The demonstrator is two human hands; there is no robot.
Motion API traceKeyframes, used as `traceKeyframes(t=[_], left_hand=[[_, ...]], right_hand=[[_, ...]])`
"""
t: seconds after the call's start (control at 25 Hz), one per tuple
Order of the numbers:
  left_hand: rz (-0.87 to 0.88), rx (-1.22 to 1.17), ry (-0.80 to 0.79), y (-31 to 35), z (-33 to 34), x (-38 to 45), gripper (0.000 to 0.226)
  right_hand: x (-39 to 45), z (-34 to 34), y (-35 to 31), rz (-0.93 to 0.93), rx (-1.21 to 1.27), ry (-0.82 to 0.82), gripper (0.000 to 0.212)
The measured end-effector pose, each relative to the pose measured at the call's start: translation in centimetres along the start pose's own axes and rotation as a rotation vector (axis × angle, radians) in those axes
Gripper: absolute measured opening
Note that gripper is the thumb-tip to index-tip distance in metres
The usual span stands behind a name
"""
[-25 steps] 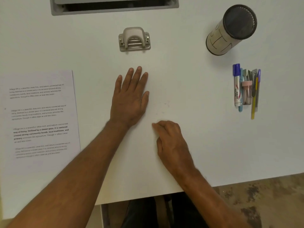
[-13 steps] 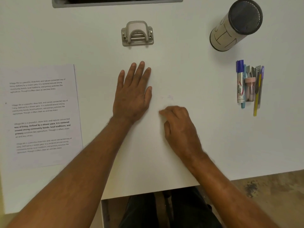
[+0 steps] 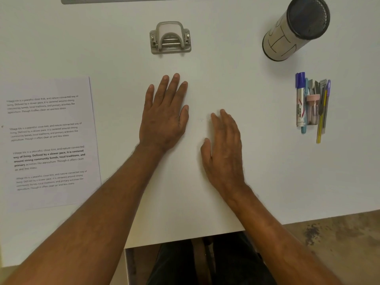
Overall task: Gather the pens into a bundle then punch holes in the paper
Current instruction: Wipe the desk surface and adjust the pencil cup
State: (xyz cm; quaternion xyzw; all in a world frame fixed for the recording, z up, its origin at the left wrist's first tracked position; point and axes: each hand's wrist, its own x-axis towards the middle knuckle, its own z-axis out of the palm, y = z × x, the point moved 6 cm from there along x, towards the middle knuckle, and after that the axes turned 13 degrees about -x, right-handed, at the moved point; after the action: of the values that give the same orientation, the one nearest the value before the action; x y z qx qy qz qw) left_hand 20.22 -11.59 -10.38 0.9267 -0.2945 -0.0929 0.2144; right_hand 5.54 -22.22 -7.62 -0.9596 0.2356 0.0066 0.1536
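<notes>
Both hands empty: left hand flat on the surface, right hand relaxed, fingers straight. Pens lie side by side, far right. Light, stiff, prone to roll; grip mid-barrel. Paper left, hole punch far centre.

Desk under the fingers: smooth matt white laminate look. Hole punch beyond the fingertips: dull grey metal base, shiny steel rods. Paper left of the fingers: matt printed sheet. Pens to their right: glossy plastic, one silvery marker barrel. Pen holder: black mesh, matt paper wrap. Floor: rough, stained.
</notes>
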Motion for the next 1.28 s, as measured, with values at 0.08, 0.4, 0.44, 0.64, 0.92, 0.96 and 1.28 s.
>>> traceKeyframes(t=[0.08, 0.4, 0.44, 0.64, 0.92, 0.96, 1.28], left_hand=[[0.003, -0.006, 0.001, 0.0, 0.0, 0.0, 0.06], [0.008, -0.004, -0.011, 0.2, -0.1, -0.1, 0.058], [0.008, -0.003, -0.005, 0.3, -0.2, -0.1, 0.057], [0.004, 0.003, 0.0, 0.3, -0.2, -0.1, 0.057], [0.015, 0.0, -0.002, 0.2, -0.1, 0.0, 0.058], [0.015, 0.005, -0.002, 0.2, -0.1, 0.0, 0.058], [0.007, 0.009, -0.002, 0.2, 0.0, -0.1, 0.058]], right_hand=[[-0.2, 0.9, -0.1, 0.043, 0.002, -0.043, 0.069], [1.5, 1.7, -3.3, -0.204, 0.146, -0.065, 0.061], [1.9, 1.2, -2.9, -0.171, 0.264, -0.049, 0.059], [4.8, -0.5, 0.8, 0.062, 0.351, 0.101, 0.057], [4.3, 0.4, -1.0, -0.617, -0.149, -0.092, 0.052], [4.1, 0.3, -0.6, -0.655, -0.161, -0.14, 0.054], [5.4, -2.7, -0.2, -0.685, -0.211, -0.439, 0.049]])
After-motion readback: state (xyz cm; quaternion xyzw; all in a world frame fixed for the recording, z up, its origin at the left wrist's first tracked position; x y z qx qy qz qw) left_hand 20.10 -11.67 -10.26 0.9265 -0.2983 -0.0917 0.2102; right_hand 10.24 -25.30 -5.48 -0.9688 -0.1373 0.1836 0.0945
